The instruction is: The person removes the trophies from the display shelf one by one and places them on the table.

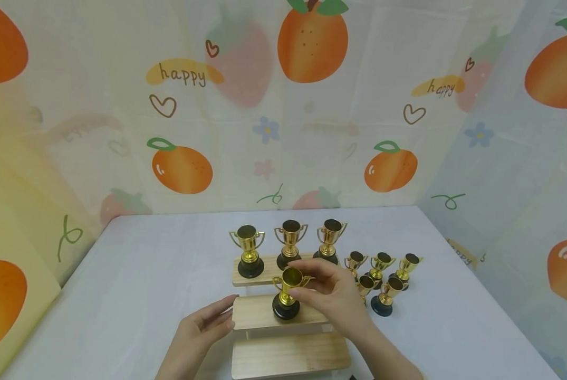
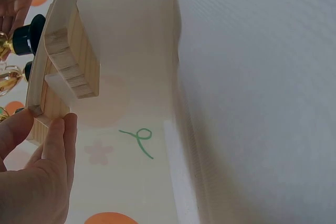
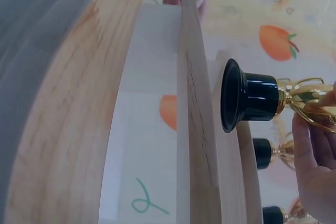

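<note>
My right hand (image 1: 333,295) pinches a small gold trophy cup (image 1: 288,282) between thumb and fingers. The cup is upright, its black base close over the middle board of a three-step wooden display stand (image 1: 252,312). In the right wrist view the black base (image 3: 257,95) of this trophy shows a gap from the board. My left hand (image 1: 202,332) holds the left end of the middle board, thumb on one face and fingers on the other, as the left wrist view shows. Three trophies stand on the top board, among them a left one (image 1: 247,250).
Right of the stand, several smaller gold trophies (image 1: 383,303) stand grouped on the white tabletop (image 1: 169,253), close to my right hand. The bottom board (image 1: 290,353) bears nothing. A fruit-print curtain (image 1: 311,121) hangs behind the table and along both sides.
</note>
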Available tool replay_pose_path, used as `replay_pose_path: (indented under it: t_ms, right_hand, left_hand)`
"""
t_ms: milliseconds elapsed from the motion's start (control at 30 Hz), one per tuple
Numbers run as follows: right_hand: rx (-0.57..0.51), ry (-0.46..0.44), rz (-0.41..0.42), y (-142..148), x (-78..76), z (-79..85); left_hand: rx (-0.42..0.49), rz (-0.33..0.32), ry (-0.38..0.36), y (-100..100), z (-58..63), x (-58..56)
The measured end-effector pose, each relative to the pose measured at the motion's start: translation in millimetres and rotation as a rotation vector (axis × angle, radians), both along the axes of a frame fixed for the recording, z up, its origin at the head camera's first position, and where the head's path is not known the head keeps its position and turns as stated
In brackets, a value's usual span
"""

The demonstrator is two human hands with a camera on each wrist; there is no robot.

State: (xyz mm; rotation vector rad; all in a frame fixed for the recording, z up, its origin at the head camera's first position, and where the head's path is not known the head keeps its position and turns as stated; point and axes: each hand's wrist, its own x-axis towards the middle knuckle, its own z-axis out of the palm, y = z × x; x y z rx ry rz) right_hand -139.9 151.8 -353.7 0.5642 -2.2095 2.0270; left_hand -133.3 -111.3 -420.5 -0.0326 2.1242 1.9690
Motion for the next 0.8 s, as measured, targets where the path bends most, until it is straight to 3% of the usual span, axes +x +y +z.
replay_pose_path:
  t_ms: [800]
  right_hand:
    - [0.011,0.091,-0.001,45,4.5,5.9]
  left_hand:
    - [0.033,-0.022,0.015,-1,0.5,1.1]
